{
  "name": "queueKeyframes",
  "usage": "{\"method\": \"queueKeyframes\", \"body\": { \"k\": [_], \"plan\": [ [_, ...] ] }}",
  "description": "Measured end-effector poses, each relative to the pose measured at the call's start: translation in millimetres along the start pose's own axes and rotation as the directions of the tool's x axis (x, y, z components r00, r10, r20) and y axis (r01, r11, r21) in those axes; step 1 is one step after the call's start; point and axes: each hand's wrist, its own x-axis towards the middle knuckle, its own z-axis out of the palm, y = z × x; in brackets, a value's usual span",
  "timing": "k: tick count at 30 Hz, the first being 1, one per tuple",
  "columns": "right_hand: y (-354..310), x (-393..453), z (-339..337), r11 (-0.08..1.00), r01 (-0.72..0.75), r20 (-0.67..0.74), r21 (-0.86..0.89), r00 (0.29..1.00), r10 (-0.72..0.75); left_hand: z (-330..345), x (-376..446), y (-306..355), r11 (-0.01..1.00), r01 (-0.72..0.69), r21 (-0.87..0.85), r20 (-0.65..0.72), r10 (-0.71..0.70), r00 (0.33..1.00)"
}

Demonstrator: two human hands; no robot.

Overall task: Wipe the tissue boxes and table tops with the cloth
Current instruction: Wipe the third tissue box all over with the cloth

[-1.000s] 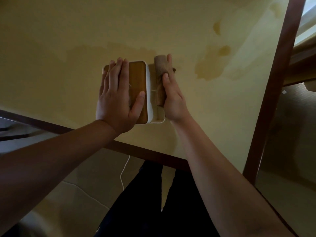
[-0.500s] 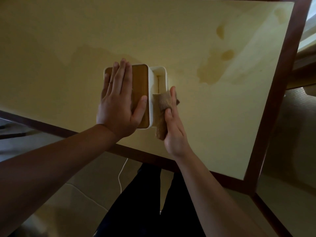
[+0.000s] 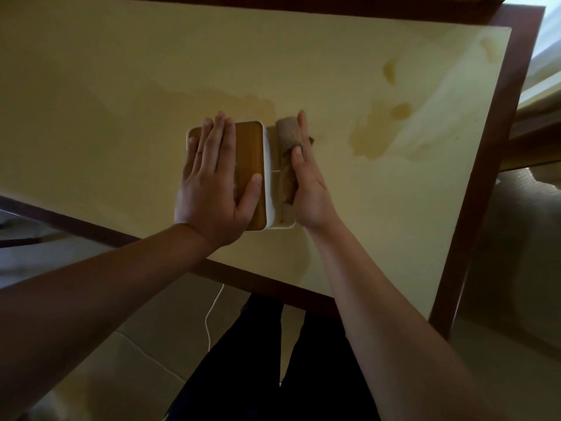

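A white tissue box (image 3: 268, 177) with a brown wooden lid stands on the pale yellow table top (image 3: 121, 86). My left hand (image 3: 212, 183) lies flat on the lid, fingers straight, pressing it down. My right hand (image 3: 306, 183) holds a folded brown cloth (image 3: 288, 138) against the box's right side, with the thumb over the cloth and the fingers behind it. The cloth covers most of that side up to its far end.
The table has a dark brown wooden rim (image 3: 485, 177) along its right and near edges. Darker stains (image 3: 376, 132) mark the surface to the right of the box. A white cable (image 3: 212, 314) runs over the floor below, beside my dark trousers.
My right hand slid the cloth from the near end of the box's right side back to its far end. My left hand stayed flat on the lid.
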Motion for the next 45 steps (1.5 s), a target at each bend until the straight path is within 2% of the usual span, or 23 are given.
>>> {"method": "queueKeyframes", "body": {
  "k": [4, 9, 18, 22, 27, 31, 36, 40, 45],
  "plan": [
    [12.9, -50.1, 8.1, 0.998, -0.048, 0.019, 0.049, 0.999, 0.047, 0.2, 0.2, 0.1, 1.0, 0.007, 0.006, 0.011, -0.007, 1.0],
    [20.0, -90.9, 15.7, 0.993, -0.089, -0.037, 0.08, 0.995, 0.093, 0.2, 0.5, 0.2, 1.0, 0.0, 0.016, 0.022, 0.0, 1.0],
    [12.8, -65.7, 20.5, 0.993, -0.055, -0.098, 0.108, 0.993, 0.066, -0.2, 1.7, -0.4, 1.0, -0.01, 0.013, 0.034, 0.009, 0.999],
    [-0.4, -10.1, 7.4, 0.999, -0.051, -0.078, 0.005, 0.996, 0.051, -0.2, 2.0, 0.4, 1.0, -0.011, 0.006, 0.027, 0.01, 1.0],
    [-23.3, 31.2, 1.3, 0.996, -0.023, -0.121, -0.083, 0.993, 0.012, 0.4, 1.4, -0.5, 1.0, 0.009, -0.007, 0.016, -0.009, 1.0],
    [-14.5, 19.2, 3.5, 0.997, -0.022, -0.074, -0.07, 0.997, 0.017, 1.7, 1.6, -1.7, 1.0, 0.005, -0.006, 0.009, -0.005, 1.0],
    [0.0, -38.9, 10.9, 0.996, -0.022, -0.027, 0.087, 0.999, 0.024, 2.2, 0.6, -1.5, 1.0, -0.007, -0.013, 0.001, 0.007, 1.0],
    [13.2, -77.2, 19.1, 0.993, -0.022, -0.098, 0.118, 0.995, 0.034, 0.8, 2.1, -2.3, 0.994, -0.108, -0.006, 0.038, 0.108, 0.993],
    [5.9, -69.6, 14.3, 0.993, 0.055, -0.166, 0.1, 0.985, -0.038, -3.1, 3.7, -5.5, 0.97, -0.241, -0.032, 0.095, 0.243, 0.965]
  ]
}}
